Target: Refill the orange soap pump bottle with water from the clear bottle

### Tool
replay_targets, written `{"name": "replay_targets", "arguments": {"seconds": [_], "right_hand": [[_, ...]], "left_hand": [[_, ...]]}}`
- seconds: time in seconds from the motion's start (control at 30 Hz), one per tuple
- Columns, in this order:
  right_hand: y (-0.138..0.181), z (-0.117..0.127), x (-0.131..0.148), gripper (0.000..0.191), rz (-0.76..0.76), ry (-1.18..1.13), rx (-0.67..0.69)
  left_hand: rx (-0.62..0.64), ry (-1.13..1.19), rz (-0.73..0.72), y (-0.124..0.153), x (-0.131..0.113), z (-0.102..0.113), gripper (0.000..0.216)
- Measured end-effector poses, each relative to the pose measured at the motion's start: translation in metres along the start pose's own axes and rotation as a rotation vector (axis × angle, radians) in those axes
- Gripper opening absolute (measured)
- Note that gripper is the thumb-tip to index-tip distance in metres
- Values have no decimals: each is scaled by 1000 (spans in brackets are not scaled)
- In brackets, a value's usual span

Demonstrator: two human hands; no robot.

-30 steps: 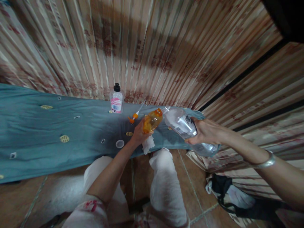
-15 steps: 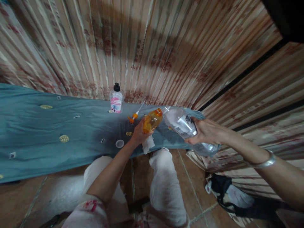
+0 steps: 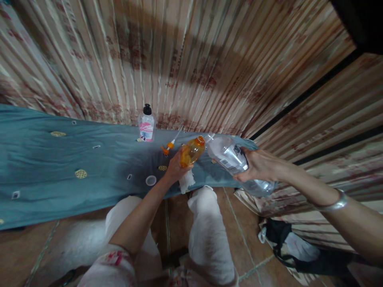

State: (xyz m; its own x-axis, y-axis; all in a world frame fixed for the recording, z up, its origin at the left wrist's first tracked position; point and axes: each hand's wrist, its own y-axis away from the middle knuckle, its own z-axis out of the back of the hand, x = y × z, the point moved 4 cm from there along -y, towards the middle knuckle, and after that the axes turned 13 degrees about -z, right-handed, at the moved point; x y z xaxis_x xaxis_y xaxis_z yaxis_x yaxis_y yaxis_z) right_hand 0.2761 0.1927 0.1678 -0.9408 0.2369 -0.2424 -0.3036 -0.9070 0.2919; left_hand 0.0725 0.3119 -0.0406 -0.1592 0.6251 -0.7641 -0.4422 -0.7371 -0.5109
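Note:
My left hand (image 3: 175, 169) is closed around a small orange bottle (image 3: 193, 150) and also clamps a white tissue (image 3: 186, 181) under it. The orange bottle is tilted with its open neck toward the right. My right hand (image 3: 259, 164) grips a large clear bottle (image 3: 231, 159) with a barcode label, tipped so that its mouth meets the neck of the orange bottle. Both bottles hang above the near edge of a surface covered with a blue cloth (image 3: 60, 167).
On the blue cloth stand a clear bottle with a pink label and black cap (image 3: 147, 124), an orange pump head with a tube (image 3: 168, 146) and a small round clear cap (image 3: 151, 180). A striped curtain (image 3: 185, 59) hangs behind. A black bag (image 3: 287, 247) lies on the tiled floor at right.

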Motion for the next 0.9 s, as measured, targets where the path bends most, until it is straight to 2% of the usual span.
{"name": "replay_targets", "arguments": {"seconds": [0.9], "right_hand": [[2, 1, 1, 54, 2, 0, -8]], "left_hand": [[8, -4, -6, 0, -2, 1, 78]]}}
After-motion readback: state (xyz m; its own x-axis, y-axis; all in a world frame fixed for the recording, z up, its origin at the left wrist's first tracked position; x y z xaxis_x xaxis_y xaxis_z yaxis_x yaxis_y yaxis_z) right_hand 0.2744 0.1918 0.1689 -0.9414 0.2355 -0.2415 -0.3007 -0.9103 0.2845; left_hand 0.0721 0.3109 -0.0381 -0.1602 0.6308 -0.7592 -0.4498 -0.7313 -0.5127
